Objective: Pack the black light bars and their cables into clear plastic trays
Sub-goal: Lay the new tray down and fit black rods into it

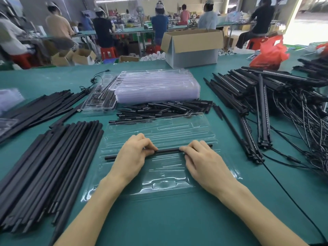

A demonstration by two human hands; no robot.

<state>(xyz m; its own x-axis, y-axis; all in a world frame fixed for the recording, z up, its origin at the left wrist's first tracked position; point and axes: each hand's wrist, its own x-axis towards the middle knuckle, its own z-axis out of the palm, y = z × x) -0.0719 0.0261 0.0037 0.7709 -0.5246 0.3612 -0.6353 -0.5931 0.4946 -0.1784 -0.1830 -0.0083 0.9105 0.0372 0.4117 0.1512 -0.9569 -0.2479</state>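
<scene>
Packing line, early in the run: a worker's left hand point(134, 154) and right hand point(201, 158) set a black bar point(168, 151) across the middle of an open clear tray point(159, 128) on the green tabletop point(159, 224). The fingers point(148, 146) of both hands are curled over the bar and hold it down near its centre, and its ends stick out at 9 and 3 o'clock. Glare on the plastic makes it hard to say whether the bar has seated in its groove.

This looks like the first piece into this tray. The other grooves show no parts, and neither does the moulded pocket at 6 o'clock, nearest the worker.

At 11 o'clock lies a filled tray point(99, 100), which appears to hold bars and a coiled cable, the only finished pack in plain view.

Plenty is left to do. A stack of empty trays point(156, 86) waits at 12 o'clock, with a heap of short black pieces point(163, 109) between it and the open tray. Loose bars point(53, 166) lie in a thick row at 9 o'clock. At 2 o'clock a tangle of cabled light bars point(257, 103) spreads toward the table's edge. By this showing, the job is far from done.
</scene>
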